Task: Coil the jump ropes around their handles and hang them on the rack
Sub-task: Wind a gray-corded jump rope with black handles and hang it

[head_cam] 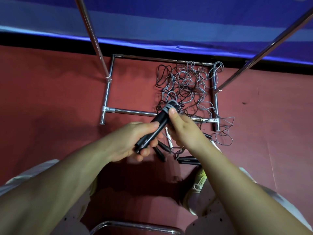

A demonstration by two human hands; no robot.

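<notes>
My left hand (135, 141) grips the lower end of a pair of black jump rope handles (158, 126) held together and pointing up to the right. A few turns of grey rope (169, 106) wrap their upper end. My right hand (183, 128) pinches that wrapped end, thumb on top. Behind the hands a tangle of grey and black ropes (188, 85) lies on the red floor inside the rack's base. More black handles (188, 161) lie on the floor under my right wrist.
The chrome rack base (108, 92) forms a rectangle on the floor, and two uprights (91, 31) rise toward me on either side. A blue padded barrier (169, 22) runs along the back. My shoe (197, 184) and a chrome chair rail (135, 225) are near the bottom.
</notes>
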